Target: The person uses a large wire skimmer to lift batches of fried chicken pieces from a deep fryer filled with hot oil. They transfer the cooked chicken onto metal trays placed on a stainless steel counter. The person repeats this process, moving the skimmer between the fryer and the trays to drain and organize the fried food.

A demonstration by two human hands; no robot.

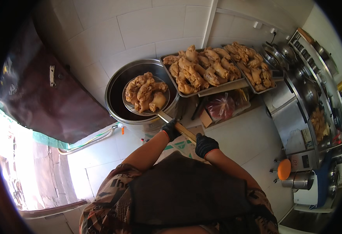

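Observation:
My left hand, in a dark knitted glove, is closed around the wooden handle of a wire skimmer near its metal shank. Further down, at the handle's near end, my right hand grips it, gloved the same way. On the skimmer's round mesh lies a heap of cooked, brown meat pieces on the bone. The skimmer is over the mouth of a large round steel pot, whose inside looks dark. Right beside the pot, a metal tray is piled with similar meat pieces.
A second full tray stands right of the first. Below them are bagged goods and a cardboard box. A hose runs left from the pot. Steel counters with cookware, and an orange stool, are at right; a dark red door panel is at left.

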